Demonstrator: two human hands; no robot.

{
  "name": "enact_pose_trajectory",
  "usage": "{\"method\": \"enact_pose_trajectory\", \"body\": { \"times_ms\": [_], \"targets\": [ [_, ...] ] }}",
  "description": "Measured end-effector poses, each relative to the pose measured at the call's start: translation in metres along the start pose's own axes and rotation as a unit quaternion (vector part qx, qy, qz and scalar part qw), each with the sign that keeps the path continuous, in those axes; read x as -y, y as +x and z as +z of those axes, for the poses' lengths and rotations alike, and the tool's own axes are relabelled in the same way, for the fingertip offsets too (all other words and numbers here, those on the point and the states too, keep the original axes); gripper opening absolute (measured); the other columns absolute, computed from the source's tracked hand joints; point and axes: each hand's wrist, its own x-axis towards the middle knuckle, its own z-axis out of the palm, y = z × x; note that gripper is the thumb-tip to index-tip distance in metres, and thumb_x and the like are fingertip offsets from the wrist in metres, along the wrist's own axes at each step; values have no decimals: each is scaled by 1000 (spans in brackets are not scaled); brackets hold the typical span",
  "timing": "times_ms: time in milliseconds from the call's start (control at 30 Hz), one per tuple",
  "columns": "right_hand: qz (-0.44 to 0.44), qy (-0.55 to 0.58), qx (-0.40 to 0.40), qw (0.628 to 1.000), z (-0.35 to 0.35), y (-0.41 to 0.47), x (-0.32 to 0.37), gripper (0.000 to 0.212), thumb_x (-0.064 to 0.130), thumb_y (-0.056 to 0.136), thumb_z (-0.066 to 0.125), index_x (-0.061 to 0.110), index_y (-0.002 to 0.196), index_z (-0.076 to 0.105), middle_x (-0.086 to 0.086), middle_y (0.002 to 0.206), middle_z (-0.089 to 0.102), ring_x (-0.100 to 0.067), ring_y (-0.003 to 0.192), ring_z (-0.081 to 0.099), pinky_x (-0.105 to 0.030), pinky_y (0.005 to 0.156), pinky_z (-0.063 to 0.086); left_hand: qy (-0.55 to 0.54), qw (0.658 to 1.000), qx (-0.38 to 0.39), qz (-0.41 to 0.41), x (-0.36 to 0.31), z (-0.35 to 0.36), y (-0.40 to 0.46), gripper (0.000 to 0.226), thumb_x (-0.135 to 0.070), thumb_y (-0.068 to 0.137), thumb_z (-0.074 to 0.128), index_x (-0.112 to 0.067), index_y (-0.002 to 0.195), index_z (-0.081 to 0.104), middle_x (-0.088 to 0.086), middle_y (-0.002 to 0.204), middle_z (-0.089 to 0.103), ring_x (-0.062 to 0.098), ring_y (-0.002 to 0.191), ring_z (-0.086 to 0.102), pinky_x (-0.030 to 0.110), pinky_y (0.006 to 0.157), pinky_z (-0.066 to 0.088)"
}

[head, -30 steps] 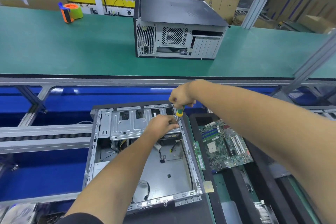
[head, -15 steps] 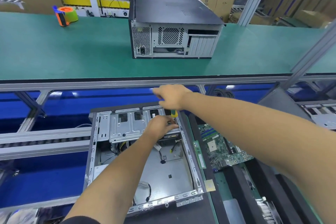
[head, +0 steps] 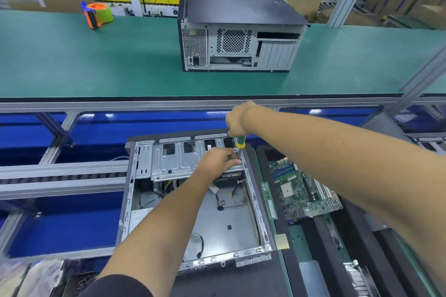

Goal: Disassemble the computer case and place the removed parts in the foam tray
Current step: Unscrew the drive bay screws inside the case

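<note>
An open computer case lies flat in front of me, its silver drive cage at the far end. My right hand grips a screwdriver with a green and yellow handle, held upright over the cage's right corner. My left hand rests on the cage beside the screwdriver tip, fingers curled at the spot. To the right, a black foam tray holds a green motherboard and a memory stick.
A closed computer case stands on the green conveyor belt beyond. An orange and green tape dispenser sits at the belt's far left. Loose cables lie inside the open case. Aluminium frame rails run to the left.
My right hand turned on the screwdriver handle and came back to an upright grip over the cage corner. My left hand stayed on the cage.
</note>
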Motion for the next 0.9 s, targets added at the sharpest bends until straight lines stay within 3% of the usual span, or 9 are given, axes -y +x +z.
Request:
{"method": "enact_pose_trajectory", "body": {
  "times_ms": [167, 267, 367, 400, 533, 633, 767, 833, 900],
  "targets": [
    [-184, -162, 9, 969, 0, 2, -18, 8, 27, 99, 55, 22, 104, 58, 3, 91, 59, -25, 87, 56, -32, 58, 36, 2, 1000, 3, -18, -1, 0, 1, 31, -50, 90, 73, -21, 102, 77, -4, 103, 77, 17, 97, 68, 37, 83, 55],
    [-317, -290, -78, 899, 10, 6, -28, 37, 10, 94, 59, 27, 126, 54, -1, 117, 52, -26, 106, 51, -41, 77, 45, 5, 1000, -4, -24, 0, 2, 2, 30, -50, 91, 72, -22, 102, 77, -5, 103, 77, 18, 97, 68, 37, 82, 53],
    [-425, -340, -184, 819, 19, 12, -31, 35, 9, 89, 61, 27, 120, 60, 1, 114, 51, -23, 105, 47, -39, 81, 42, 19, 999, 8, -29, 2, 3, 3, 30, -50, 93, 69, -24, 106, 77, -2, 104, 76, 20, 98, 67, 38, 82, 53],
    [-427, -300, -175, 835, 20, 14, -32, 29, 11, 88, 62, 25, 114, 61, 2, 111, 50, -23, 102, 48, -40, 79, 44, 23, 999, 11, -32, 2, 2, 3, 31, -51, 92, 69, -25, 106, 77, -2, 102, 76, 20, 97, 67, 37, 82, 53],
    [-315, 44, -117, 941, 26, 16, -30, 14, 29, 87, 67, 22, 86, 55, 5, 95, 46, -19, 82, 52, -37, 66, 43, 33, 999, 0, -27, 3, 3, 2, 31, -54, 91, 69, -26, 102, 76, -5, 94, 76, 18, 91, 67, 34, 76, 51],
    [-165, 358, -128, 910, 33, 15, -18, 17, 24, 98, 54, 16, 85, 49, -3, 92, 50, -25, 86, 49, -35, 71, 36, 27, 999, -5, -27, 3, 4, 2, 31, -55, 90, 70, -25, 100, 76, -8, 82, 72, 17, 83, 67, 30, 67, 47],
    [7, 365, -69, 929, 22, 10, -10, 34, 33, 103, 46, 13, 78, 56, -6, 74, 60, -25, 63, 57, -28, 57, 43, 36, 999, 1, -25, 3, 4, 3, 34, -56, 90, 70, -25, 102, 76, -2, 89, 75, 16, 84, 66, 30, 71, 50],
    [25, 312, 54, 948, 6, 5, -8, 41, 30, 104, 39, 9, 83, 66, -7, 66, 71, -20, 51, 62, -24, 49, 44, 36, 999, -6, -25, 3, 4, 2, 34, -56, 89, 70, -24, 103, 76, -3, 89, 75, 15, 85, 66, 29, 71, 50],
    [36, 267, 157, 950, -7, 5, -8, 41, 25, 104, 35, 2, 88, 65, -8, 63, 71, -20, 55, 59, -27, 54, 45, 33, 999, -15, -24, 3, 5, 2, 34, -56, 89, 71, -25, 102, 76, -9, 83, 72, 15, 83, 66, 27, 67, 46]
  ]
}}
